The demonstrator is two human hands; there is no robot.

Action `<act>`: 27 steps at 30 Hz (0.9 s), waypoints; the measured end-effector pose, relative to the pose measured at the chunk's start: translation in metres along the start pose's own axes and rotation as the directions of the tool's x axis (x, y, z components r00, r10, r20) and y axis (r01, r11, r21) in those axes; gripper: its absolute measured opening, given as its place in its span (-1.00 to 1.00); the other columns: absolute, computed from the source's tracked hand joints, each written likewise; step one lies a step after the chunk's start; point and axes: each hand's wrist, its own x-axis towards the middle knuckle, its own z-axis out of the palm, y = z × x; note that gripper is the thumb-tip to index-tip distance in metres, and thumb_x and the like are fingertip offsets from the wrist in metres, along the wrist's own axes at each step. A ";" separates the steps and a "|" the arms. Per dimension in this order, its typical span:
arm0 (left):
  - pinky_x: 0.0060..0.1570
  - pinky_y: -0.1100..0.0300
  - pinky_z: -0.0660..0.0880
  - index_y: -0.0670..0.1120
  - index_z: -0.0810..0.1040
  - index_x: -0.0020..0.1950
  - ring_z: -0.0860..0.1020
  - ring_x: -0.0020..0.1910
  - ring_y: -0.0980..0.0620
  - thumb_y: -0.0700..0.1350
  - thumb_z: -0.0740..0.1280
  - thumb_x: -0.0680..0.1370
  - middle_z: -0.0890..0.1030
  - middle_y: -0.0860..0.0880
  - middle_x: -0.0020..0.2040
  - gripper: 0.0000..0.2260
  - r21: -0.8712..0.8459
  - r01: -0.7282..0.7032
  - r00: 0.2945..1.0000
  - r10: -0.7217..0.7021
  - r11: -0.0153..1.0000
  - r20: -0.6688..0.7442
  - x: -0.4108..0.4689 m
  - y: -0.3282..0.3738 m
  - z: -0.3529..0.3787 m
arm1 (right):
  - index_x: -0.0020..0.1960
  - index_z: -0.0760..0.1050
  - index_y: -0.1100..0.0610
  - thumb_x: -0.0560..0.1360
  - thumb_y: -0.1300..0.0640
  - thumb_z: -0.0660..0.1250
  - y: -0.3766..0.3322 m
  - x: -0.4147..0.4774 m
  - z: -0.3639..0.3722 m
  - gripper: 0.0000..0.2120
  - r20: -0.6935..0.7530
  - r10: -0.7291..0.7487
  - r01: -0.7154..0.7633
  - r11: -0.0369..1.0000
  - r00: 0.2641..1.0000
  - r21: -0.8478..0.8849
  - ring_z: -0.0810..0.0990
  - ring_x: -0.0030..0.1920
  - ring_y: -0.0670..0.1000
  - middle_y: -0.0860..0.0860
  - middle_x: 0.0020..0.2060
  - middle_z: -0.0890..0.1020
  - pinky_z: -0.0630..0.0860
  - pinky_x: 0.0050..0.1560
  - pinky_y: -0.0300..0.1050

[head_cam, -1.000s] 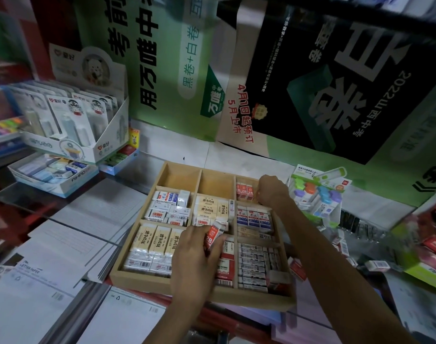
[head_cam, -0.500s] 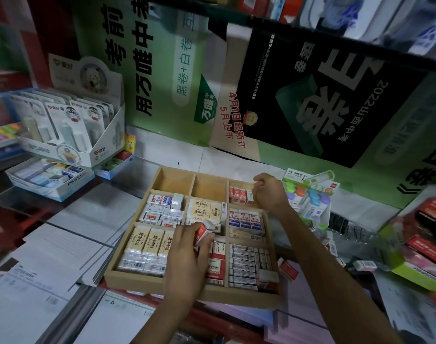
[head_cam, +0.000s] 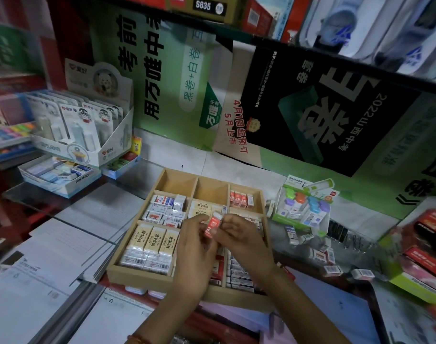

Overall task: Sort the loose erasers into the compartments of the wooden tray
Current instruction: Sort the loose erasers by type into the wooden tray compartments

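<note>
fingers of left hand and right hand pinch red eraser, seemingly over wooden tray.

The left forearm and right forearm are angled inward. The left hand and right hand are held close together, fingers curled, and a red eraser is pinched between them, seemingly by both sets of fingertips.

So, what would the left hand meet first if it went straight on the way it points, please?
Likely the cream erasers in the middle compartment of the wooden tray, just past the red eraser the left hand pinches; height unclear.
</note>
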 end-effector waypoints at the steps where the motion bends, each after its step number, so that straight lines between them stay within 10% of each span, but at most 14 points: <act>1: -0.10 0.44 0.41 0.00 0.40 0.15 0.48 -0.05 0.25 -0.18 0.34 0.51 0.41 0.19 -0.03 -0.74 0.022 -0.021 0.999 0.020 1.000 0.047 0.001 0.000 0.000 | -0.02 0.54 0.29 0.49 0.26 0.33 -0.002 0.000 -0.002 -0.89 -0.018 -0.010 0.010 1.000 1.000 -0.021 0.63 -0.16 -0.18 0.03 -0.15 0.66 0.49 -0.18 -0.41; 5: -0.06 0.39 0.35 -0.01 0.42 0.20 0.45 -0.03 0.20 0.22 0.10 0.55 0.44 0.13 0.03 -0.61 0.236 -0.147 0.973 0.098 0.961 0.208 0.002 -0.013 -0.003 | -0.03 0.49 0.30 0.58 0.20 0.20 0.006 0.040 -0.046 -0.83 -0.255 -0.078 -0.008 0.947 0.964 -0.320 0.62 -0.16 0.12 0.23 -0.14 0.61 0.59 -0.19 -0.11; 9: -0.02 0.21 0.36 -0.09 0.45 0.16 0.41 -0.03 0.13 0.15 -0.06 0.55 0.44 0.03 0.03 -0.55 0.303 -0.115 0.982 0.062 0.946 0.179 0.000 -0.022 -0.002 | 0.21 0.37 0.26 0.54 0.21 0.26 0.032 0.097 -0.087 -0.73 -0.441 0.033 -0.293 0.791 0.897 -0.537 0.57 -0.21 0.08 0.20 -0.08 0.58 0.50 -0.37 -0.16; 23: -0.05 0.24 0.34 -0.12 0.45 0.08 0.41 -0.06 0.09 -0.17 0.14 0.60 0.41 0.02 -0.01 -0.86 0.161 0.053 0.990 -0.072 0.986 0.119 0.004 -0.022 -0.006 | 0.17 0.47 0.25 0.55 0.12 0.21 0.060 0.128 -0.076 -0.72 -0.249 -0.018 -0.246 0.102 0.968 -0.964 0.47 0.13 0.14 0.17 0.13 0.46 0.45 0.08 -0.01; 27: -0.14 0.26 0.33 -0.13 0.47 0.04 0.41 -0.13 0.08 -0.21 0.15 0.58 0.39 0.03 -0.06 -0.88 0.193 0.012 0.991 -0.037 0.981 0.125 0.003 -0.022 -0.005 | 0.16 0.50 0.24 0.53 0.08 0.26 0.058 0.129 -0.085 -0.71 -0.249 0.011 -0.249 0.118 0.968 -0.961 0.47 0.12 0.12 0.16 0.14 0.45 0.46 0.07 -0.03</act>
